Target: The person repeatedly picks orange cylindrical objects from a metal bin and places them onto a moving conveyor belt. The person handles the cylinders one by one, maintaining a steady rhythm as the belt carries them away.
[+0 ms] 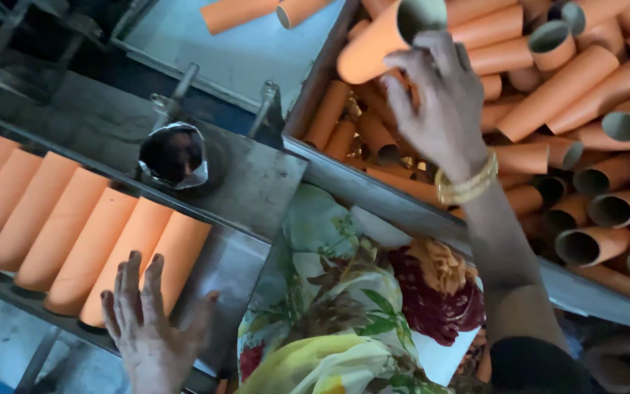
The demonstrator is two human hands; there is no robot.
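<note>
Grey metal machinery fills the view from above: a sloped steel tray (pixel 253 186) at the left and a deep bin (pixel 373 191) at the right, divided by a steel rim. An orange tube (pixel 373 44), a smooth cardboard cylinder with a hollow, dark open end, is gripped at the top of the bin by the right hand (pixel 442 106), whose fingers are curled over its side; a gold bangle (pixel 467 186) is worn at the wrist. The bin is crowded with a loose heap of orange tubes (pixel 585 109) lying at all angles, so little free room is left around the held one. On the tray, a row of tubes (pixel 74 226) is laid side by side, touching, close against the tray's lower edge. The left hand (pixel 151 328) is spread open, its fingertips resting at the end of the last tube in the row. A round dark opening (pixel 174 155) with a bright metal lip is set just above that row. Floral cloth (pixel 344 306) is seen between the arms. No labels or signs are seen.
</note>
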